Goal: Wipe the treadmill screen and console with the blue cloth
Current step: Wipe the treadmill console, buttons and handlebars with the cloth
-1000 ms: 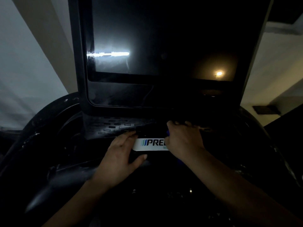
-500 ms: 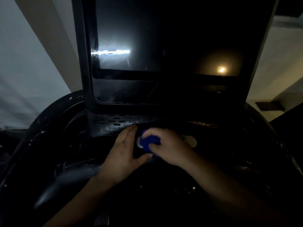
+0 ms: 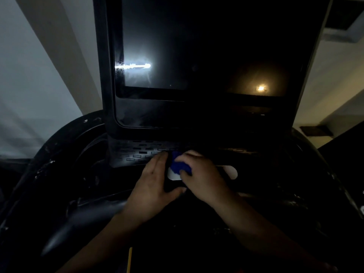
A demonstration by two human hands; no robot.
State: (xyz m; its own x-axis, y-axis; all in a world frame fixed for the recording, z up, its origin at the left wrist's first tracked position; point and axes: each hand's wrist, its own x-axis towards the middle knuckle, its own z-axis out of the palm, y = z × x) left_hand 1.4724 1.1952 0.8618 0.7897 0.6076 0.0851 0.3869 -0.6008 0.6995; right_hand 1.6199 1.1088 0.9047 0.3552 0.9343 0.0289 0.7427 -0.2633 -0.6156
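Note:
The dark treadmill screen (image 3: 206, 46) fills the upper middle of the view, with two light reflections on it. Below it lies the black console (image 3: 137, 152) with slotted vents and a white logo plate (image 3: 231, 172). My right hand (image 3: 202, 176) grips the bunched blue cloth (image 3: 178, 166) and presses it on the left end of that plate. My left hand (image 3: 155, 184) rests flat on the console just left of the cloth, fingers straight, thumb spread under the plate.
Curved black handlebars (image 3: 49, 154) ring the console on both sides. A dark handle (image 3: 78, 217) juts out at the lower left. Pale walls stand behind the machine. The scene is very dim.
My right hand has slid left along the logo plate with the cloth, covering the lettering and meeting my left hand. The left hand has stayed in place.

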